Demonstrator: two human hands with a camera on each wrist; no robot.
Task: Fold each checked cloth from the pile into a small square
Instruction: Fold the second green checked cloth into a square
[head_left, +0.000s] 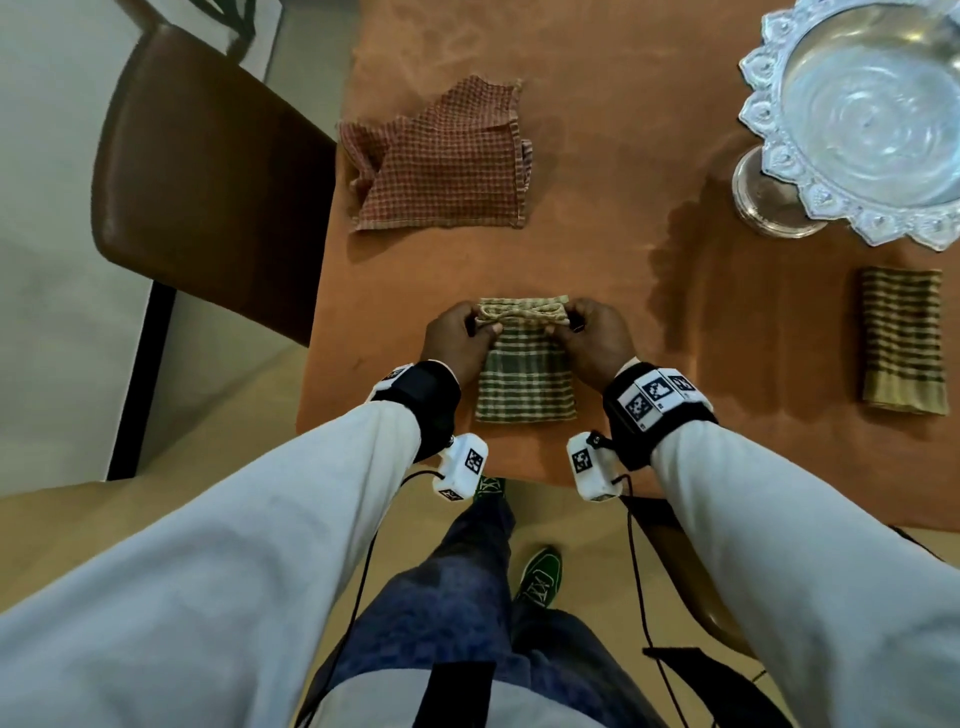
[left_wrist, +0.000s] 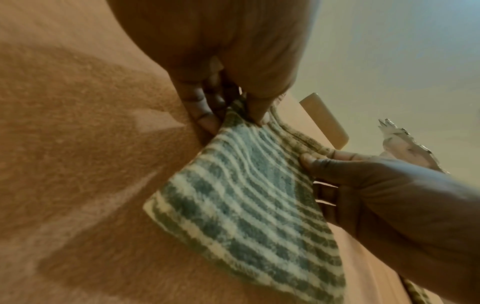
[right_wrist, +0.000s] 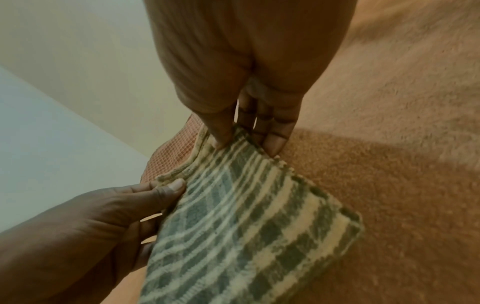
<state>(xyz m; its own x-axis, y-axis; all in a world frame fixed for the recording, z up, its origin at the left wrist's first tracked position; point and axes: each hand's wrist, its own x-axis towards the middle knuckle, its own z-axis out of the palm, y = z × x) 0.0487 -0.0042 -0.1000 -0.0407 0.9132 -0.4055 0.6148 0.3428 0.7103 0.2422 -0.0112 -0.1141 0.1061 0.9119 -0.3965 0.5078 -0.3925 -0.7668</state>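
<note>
Green-checked cloth (head_left: 525, 374) lies folded; both hands pinch its far corners, left hand (head_left: 457, 340) and right hand (head_left: 597, 338) thumbs on top. Fingers beneath stay hidden.

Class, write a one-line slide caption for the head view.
Both hands, left hand and right hand, pinch the far edge of a green checked cloth on the table.

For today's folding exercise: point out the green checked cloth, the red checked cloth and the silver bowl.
green checked cloth (head_left: 525, 382): head view, middle of its folded face.
red checked cloth (head_left: 447, 166): head view, centre of its top layer.
silver bowl (head_left: 878, 104): head view, bare inside.
</note>
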